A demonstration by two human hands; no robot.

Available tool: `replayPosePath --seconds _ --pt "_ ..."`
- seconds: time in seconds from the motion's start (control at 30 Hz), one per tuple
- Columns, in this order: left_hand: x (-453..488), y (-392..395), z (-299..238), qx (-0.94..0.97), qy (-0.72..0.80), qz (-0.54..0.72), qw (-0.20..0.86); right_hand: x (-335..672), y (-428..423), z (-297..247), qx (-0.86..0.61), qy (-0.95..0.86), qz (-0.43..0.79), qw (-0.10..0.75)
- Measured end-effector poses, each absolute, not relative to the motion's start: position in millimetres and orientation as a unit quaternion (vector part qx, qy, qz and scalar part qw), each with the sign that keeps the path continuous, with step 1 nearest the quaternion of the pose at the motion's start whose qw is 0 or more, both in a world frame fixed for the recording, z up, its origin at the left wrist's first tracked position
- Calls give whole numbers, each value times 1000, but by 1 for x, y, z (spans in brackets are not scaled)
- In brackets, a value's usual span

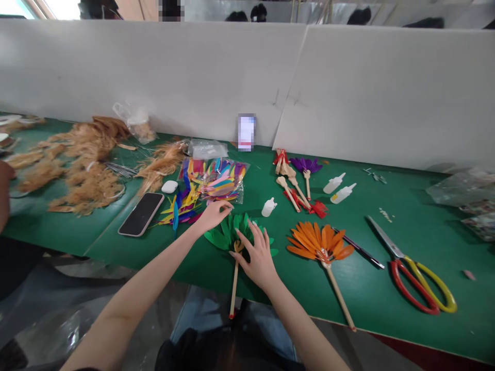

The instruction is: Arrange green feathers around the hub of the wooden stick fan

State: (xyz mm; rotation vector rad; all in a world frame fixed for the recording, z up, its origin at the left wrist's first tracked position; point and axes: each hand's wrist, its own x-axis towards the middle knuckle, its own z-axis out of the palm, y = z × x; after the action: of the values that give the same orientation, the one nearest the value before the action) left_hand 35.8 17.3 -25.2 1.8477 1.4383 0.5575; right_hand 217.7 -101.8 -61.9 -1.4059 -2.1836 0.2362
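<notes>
Right hand (258, 256), green feathers (231, 228) partly hidden

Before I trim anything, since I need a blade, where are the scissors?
In the head view, the scissors lie on the right part of the green table, just right of the dark pen and the orange feather fan.

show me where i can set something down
Bare green table lies between the upright phone and lone bottle, and between scissors and clear bags. Crowded: tan fibres at left, loose feathers beside the green fan.
</notes>
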Motion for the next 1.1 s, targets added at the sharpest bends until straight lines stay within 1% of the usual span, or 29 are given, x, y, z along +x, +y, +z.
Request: replayPosePath --seconds 0.27,0.53,0.63,0.73,0.83,0.9,1.03,1.1 --pt "34 -18 -23 745 555 273 250 217 -103 -58 -516 -816 80 249" --pt "30 -88 -14 666 620 351 222 218 -103 -58 -516 -811 92 260" --pt "35 -121 -15 625 647 392 192 219 -102 -56 -518 -791 105 308" --pt "45 -155 -23 646 623 406 171 224 -103 -51 -511 -739 130 419" --pt "53 -183 -32 668 597 396 202 233 -111 -47 -493 -672 149 533" --pt "54 -198 -38 642 617 383 248 242 -121 -48 -498 -637 158 567" --pt "49 -215 -45 518 700 328 365 257 -145 -54 -549 -594 237 538" --pt "44 -219 -47 491 709 277 423 261 -154 -55 -563 -574 272 528"
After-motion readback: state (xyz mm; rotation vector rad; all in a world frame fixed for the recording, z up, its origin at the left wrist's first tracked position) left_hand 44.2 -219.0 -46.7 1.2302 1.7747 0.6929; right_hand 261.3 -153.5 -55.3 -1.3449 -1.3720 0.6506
